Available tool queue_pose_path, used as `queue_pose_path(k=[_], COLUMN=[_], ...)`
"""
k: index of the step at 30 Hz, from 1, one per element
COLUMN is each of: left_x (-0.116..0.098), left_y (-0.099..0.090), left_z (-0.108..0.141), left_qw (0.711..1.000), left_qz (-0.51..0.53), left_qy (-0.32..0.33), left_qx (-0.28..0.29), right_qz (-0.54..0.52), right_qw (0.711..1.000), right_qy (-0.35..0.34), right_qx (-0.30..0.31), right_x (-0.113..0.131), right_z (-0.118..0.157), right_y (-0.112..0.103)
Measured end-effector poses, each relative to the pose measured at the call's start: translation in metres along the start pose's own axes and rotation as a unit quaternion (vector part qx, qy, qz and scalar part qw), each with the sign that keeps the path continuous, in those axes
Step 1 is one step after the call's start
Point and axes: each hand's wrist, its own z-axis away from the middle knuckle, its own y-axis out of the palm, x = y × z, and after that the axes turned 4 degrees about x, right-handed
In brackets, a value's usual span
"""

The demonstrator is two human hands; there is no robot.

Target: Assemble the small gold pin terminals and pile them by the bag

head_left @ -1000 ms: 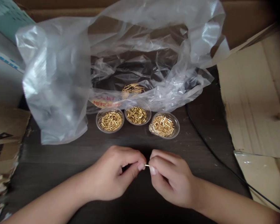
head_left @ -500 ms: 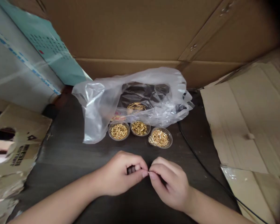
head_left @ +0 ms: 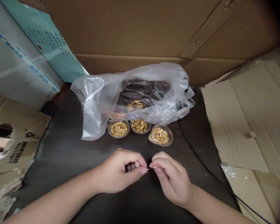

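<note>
- At the far left of my view, lower down, I have a torn cardboard sheet (head_left: 14,149) with dark printing, and above it, at the upper left, a white board with blue lettering (head_left: 21,62) and a teal printed sheet (head_left: 49,43).
- Across the lower middle runs a dark wooden table (head_left: 67,161), with a cardboard wall (head_left: 130,28) rising behind it along the top of the frame.
- The left hand (head_left: 118,172) comes in from the lower left, clenched, with its thumb and fingertips pinched in at the middle of the frame.
- A thin gold pin (head_left: 154,167) shows between the two hands, low and centred. I can't tell whether it is one piece or two.
- The right hand (head_left: 171,179) comes in from the lower right, also pinching, its fingertips on the pin and almost touching the left hand's.
- Just above the hands sit three clear plastic tubs of gold pins, left (head_left: 118,128), middle (head_left: 139,125) and right (head_left: 160,135), close together, with none touched.
- Behind the tubs lies a crumpled clear plastic bag (head_left: 93,105), with a loose bunch of gold pins (head_left: 136,104) on it.
- To the right, a black cable (head_left: 196,146) curves across the table toward the lower right corner.
- At the far right, a cardboard flap (head_left: 233,124) leans in, with a shiny plastic sheet (head_left: 247,186) below it.
</note>
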Motion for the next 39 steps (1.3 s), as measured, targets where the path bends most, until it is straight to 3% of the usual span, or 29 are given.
queue_pose_path(k=[10, 28, 39], left_x=[-0.0046, -0.0019, -0.0013], left_y=[-0.0024, -0.0029, -0.0025], left_z=[-0.0034, -0.0021, -0.0005], left_qw=[0.998, 0.997, 0.995], left_qz=[-0.061, -0.066, -0.088], left_qy=[0.023, 0.021, 0.001], left_qx=[0.0, 0.035, 0.043], right_qz=[0.022, 0.021, 0.125], right_qw=[0.999, 0.998, 0.988], right_qy=[-0.002, -0.013, -0.044], right_qx=[0.029, 0.066, 0.084], right_x=[0.0034, 0.0009, 0.0009], right_z=[-0.0025, -0.0011, -0.0001], right_y=[-0.0051, -0.0072, -0.0083])
